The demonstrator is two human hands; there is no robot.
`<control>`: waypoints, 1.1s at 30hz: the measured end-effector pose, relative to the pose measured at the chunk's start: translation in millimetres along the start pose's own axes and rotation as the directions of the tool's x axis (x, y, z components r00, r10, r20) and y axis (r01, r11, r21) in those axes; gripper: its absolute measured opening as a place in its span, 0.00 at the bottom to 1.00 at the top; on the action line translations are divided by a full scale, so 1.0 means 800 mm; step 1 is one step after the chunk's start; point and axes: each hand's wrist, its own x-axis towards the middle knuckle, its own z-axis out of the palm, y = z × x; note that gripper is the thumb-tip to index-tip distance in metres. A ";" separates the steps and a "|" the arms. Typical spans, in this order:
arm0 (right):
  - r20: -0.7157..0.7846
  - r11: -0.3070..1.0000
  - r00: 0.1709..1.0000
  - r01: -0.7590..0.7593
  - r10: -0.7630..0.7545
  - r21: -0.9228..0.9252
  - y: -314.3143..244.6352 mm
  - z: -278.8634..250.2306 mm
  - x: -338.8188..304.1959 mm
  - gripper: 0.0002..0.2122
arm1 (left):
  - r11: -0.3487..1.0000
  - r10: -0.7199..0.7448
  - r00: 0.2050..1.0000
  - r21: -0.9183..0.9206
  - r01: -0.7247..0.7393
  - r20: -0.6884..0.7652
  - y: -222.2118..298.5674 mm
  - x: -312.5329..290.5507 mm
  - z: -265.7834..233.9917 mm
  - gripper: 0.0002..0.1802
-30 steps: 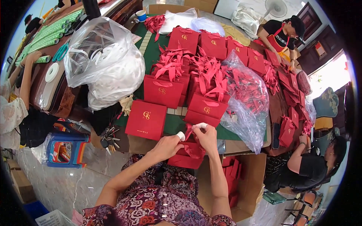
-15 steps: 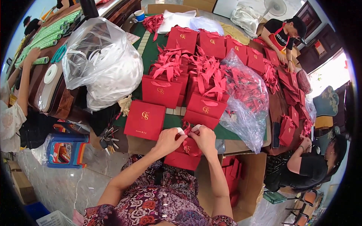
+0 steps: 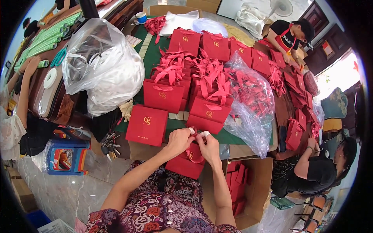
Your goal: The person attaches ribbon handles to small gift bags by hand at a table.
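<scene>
A small red paper gift bag (image 3: 184, 167) with a gold emblem rests at the table's near edge, in front of my lap. Above its upper edge, my left hand (image 3: 180, 141) and my right hand (image 3: 209, 147) meet almost fingertip to fingertip, both closed in a pinch. White tape wraps a finger on each hand. Red ribbon (image 3: 197, 156) from the bag runs up between my hands; its ends are hidden by the fingers. Just beyond, another red bag (image 3: 208, 116) stands, and to the left lies a larger flat red bag (image 3: 147, 125).
Rows of red bags with ribbon handles (image 3: 183, 43) fill the green table mat. A clear plastic sack of red ribbons (image 3: 254, 91) lies right, a sack of white ribbon (image 3: 114, 77) left. Below right, a cardboard box (image 3: 256, 186) holds red bags. Co-workers (image 3: 289, 39) sit at the right.
My hands have drawn closer together at the fingertips, and less ribbon shows between them. The view has shifted slightly, moving the tabletop a little left in the picture.
</scene>
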 end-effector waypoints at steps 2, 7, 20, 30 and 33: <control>-0.002 0.999 1.000 -0.015 0.015 0.029 -0.006 -0.002 -0.004 0.07 | 0.999 0.010 0.999 -0.042 -0.012 -0.038 0.000 -0.001 -0.001 0.10; -0.177 0.988 0.984 0.017 0.010 0.152 -0.006 -0.001 -0.009 0.07 | 0.997 -0.015 0.999 -0.081 0.010 -0.052 0.009 -0.006 -0.011 0.10; -0.148 0.967 0.989 0.034 0.004 0.253 -0.027 -0.003 -0.015 0.06 | 0.944 0.292 0.952 0.185 -0.272 -0.089 0.019 -0.014 -0.018 0.07; -0.338 0.898 0.938 0.088 0.070 0.430 -0.013 -0.016 -0.021 0.06 | 0.958 0.114 0.966 -0.232 -0.169 -0.232 0.009 -0.056 -0.023 0.31; -0.339 0.912 0.939 0.088 0.059 0.401 -0.022 -0.022 -0.018 0.06 | 0.856 -0.012 0.976 -0.502 0.122 0.217 -0.009 -0.069 -0.025 0.42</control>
